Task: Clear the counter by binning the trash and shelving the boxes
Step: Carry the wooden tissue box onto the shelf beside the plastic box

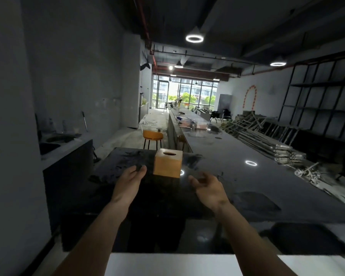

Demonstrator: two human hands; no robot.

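Observation:
A small wooden box [168,162] with an oval hole in its top stands on the glossy black counter [227,176], near its left end. My left hand [130,181] reaches forward just left of the box, fingers apart, a short gap from its side. My right hand [208,188] is held open to the lower right of the box, palm turned inward, not touching it. Both hands hold nothing.
Further along the counter lie papers and clear plastic items [189,123]. An orange stool [152,138] stands behind the counter's left end. A sink counter [64,144] runs along the left wall. Stacked metal frames [267,140] and black shelving [323,96] fill the right side.

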